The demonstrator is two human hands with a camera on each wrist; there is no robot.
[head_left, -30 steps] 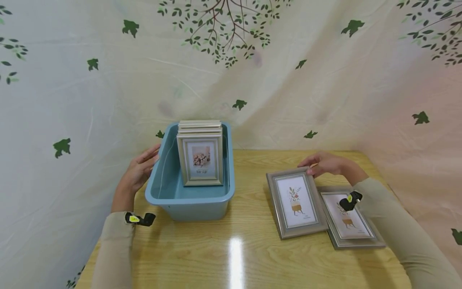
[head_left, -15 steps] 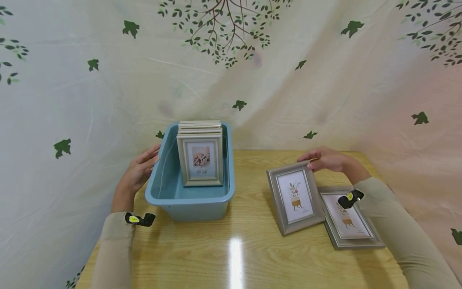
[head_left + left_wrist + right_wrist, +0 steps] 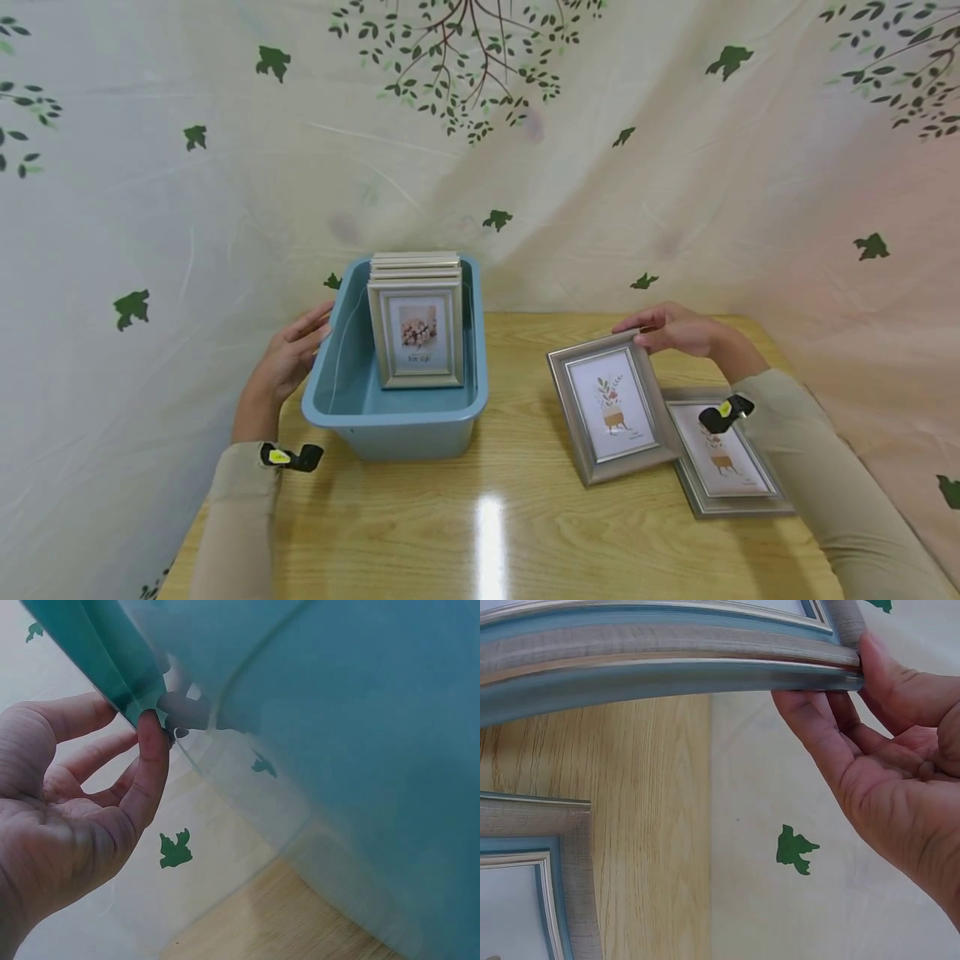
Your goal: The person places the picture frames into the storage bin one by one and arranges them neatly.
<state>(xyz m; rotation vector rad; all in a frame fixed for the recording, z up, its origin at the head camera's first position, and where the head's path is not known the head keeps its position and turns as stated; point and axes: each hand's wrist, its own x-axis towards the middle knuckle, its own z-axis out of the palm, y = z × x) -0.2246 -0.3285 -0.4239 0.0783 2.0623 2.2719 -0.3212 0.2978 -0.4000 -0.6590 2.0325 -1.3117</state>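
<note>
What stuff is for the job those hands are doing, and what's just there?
For the job, I think:
tub, with the left hand at its side
frames in the tub
tilted frame, pinched by the right hand
other frame on the table

Just there:
table
leafy cloth
wrist cameras

A pale cloth [image 3: 247, 217] hangs behind the wood-grain table [image 3: 405, 533] and along both its sides. Printed leafy branches [image 3: 486, 58] and green birds [image 3: 273, 62] mark the cloth around the table.
</note>
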